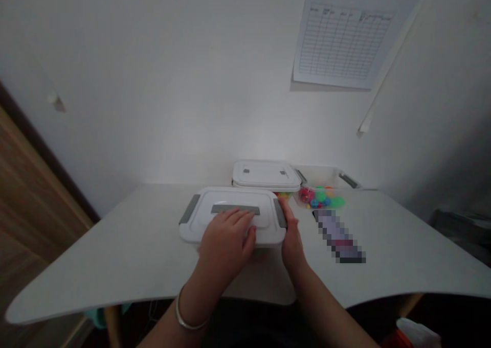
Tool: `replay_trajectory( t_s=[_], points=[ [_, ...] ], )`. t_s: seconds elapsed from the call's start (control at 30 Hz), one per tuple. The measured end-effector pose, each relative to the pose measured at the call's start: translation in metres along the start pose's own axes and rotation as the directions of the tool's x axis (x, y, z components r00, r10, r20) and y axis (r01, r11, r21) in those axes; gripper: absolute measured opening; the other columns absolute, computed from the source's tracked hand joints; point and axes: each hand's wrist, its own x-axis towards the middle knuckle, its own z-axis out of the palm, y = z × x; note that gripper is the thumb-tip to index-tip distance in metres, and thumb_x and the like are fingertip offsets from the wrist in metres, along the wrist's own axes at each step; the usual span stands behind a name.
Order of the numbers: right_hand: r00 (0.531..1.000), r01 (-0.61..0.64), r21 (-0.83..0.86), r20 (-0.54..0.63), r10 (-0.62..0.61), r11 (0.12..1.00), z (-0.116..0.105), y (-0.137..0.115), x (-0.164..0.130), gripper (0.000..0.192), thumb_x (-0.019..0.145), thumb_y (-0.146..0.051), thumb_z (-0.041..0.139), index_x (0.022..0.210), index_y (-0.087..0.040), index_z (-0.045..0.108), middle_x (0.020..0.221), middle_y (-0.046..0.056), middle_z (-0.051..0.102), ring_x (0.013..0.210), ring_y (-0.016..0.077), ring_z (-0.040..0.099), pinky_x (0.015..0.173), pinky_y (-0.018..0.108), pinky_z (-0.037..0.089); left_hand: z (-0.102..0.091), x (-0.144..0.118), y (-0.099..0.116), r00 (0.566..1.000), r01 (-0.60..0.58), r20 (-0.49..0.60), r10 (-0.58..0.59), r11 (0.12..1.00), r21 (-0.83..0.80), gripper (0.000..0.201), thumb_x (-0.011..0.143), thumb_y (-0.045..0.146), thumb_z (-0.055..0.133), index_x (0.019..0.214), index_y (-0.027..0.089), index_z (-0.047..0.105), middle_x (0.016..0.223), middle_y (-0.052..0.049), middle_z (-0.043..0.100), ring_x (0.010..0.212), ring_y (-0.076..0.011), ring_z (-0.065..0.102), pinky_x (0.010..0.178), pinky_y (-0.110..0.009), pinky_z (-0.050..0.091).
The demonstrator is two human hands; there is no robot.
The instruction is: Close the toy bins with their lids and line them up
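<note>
A white box [233, 220] with a lid on it, a grey handle along the top and a grey clasp at each end, sits on the white table [115, 256] near its front edge, so what is inside it cannot be seen. Behind it, against the wall, stands a second white box [266, 175] of the same kind, also lidded. Just to the right of that one is an open clear tub [326, 182] holding small bright pieces [320, 197] in pink, green, blue and orange (too small to tell what they are). The left hand [226, 243], with a bangle [186, 317] on its wrist, lies flat on the near box's lid, fingers spread over the front part just below the grey handle, pressing on it rather than closed around anything. The right hand [291, 238] is at the box's right end, fingers reaching up beside the right clasp and touching it; whether they grip it cannot be told. A blurred dark object [339, 235] lies on the table to the right of the hands, and a printed sheet [345, 39] hangs on the wall.
</note>
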Motion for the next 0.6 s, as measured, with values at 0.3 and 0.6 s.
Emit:
replay_trajectory(
  t_s=[0.3,0.6],
  points=[
    [0.904,0.131,-0.183,0.426,-0.041,0.974,0.003,0.012,0.004,0.062,0.096,-0.052,0.035,0.150,-0.022,0.030,0.155,0.010,0.033,0.143,0.0231,0.029,0.117,0.047,0.026,0.023,-0.004,0.013,0.993,-0.002,-0.119,0.016,0.993,0.116,0.036,0.085,0.032,0.053,0.113,0.013,0.067,0.116,-0.010,0.070,0.112,-0.0305,0.060,0.097,-0.051,0.044],
    [0.934,0.105,-0.237,0.356,-0.014,0.966,-0.011,0.018,0.003,0.039,0.091,-0.035,0.050,0.127,-0.026,0.059,0.138,0.010,0.054,0.130,0.0233,0.048,0.107,0.048,0.040,0.014,-0.012,-0.020,0.958,0.159,-0.284,-0.045,0.906,0.393,0.020,0.084,0.028,0.055,0.092,0.016,0.068,0.091,-0.008,0.073,0.093,-0.0304,0.062,0.083,-0.047,0.043]
  ],
)
